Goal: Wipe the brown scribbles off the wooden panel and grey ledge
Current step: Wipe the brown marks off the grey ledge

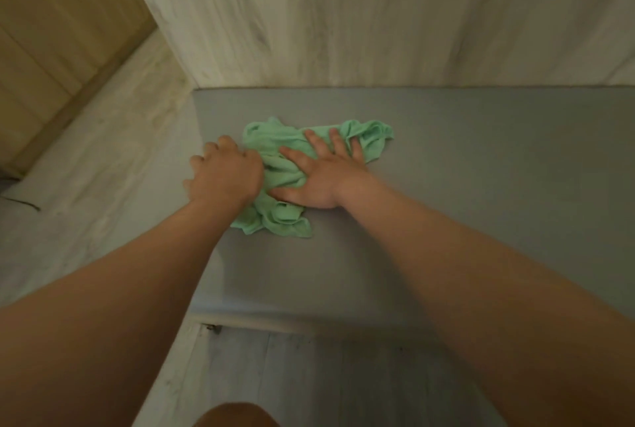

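A crumpled mint-green cloth [275, 148] lies on the grey ledge [464, 169], near its left end. My right hand [323, 172] presses flat on the cloth with fingers spread and straight. My left hand [223, 175] sits at the cloth's left edge with fingers curled down; whether they grip the fabric is hidden. The pale wooden panel [343, 14] rises behind the ledge. No brown scribbles show on the panel or the ledge in this view.
The ledge's left edge [197, 138] drops to a pale wood-grain floor [103, 158]. A tan wooden door or cabinet [51, 31] stands at the far left. Below the ledge's front edge lies grey plank flooring [309, 375]. A knee shows at the bottom.
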Tool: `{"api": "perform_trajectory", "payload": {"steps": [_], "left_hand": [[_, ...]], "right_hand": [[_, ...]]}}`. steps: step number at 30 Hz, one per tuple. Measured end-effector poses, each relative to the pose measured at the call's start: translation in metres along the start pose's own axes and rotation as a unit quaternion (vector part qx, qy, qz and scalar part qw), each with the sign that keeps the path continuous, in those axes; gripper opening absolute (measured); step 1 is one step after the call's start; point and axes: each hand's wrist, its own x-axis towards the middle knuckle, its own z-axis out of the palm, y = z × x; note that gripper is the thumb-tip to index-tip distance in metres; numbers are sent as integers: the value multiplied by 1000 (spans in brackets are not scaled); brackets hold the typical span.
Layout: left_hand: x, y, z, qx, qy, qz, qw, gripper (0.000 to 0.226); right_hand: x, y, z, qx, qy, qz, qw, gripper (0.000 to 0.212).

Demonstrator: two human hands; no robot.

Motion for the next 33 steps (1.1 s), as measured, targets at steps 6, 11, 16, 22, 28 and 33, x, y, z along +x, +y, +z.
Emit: {"api": "perform_trajectory", "payload": {"steps": [6,11,16,22,28,33], "left_hand": [[-35,88,34,5,-56,158,986,44],[-77,155,65,7,-113,251,961,44],[-112,184,96,68,-187,268,943,51],[-128,207,96,89,-193,216,953,56],[-144,226,109,121,-183,174,960,66],[-151,249,123,117,-158,135,971,66]], "right_hand": [[-58,111,-10,12,-3,133,991,101],[-129,208,-19,43,-31,284,957,108],[-192,227,-3,42,-18,309,950,102],[-251,171,35,32,11,193,981,103],[-291,172,61,-35,103,71,991,108],[-339,238,44,-18,54,177,983,107]]}}
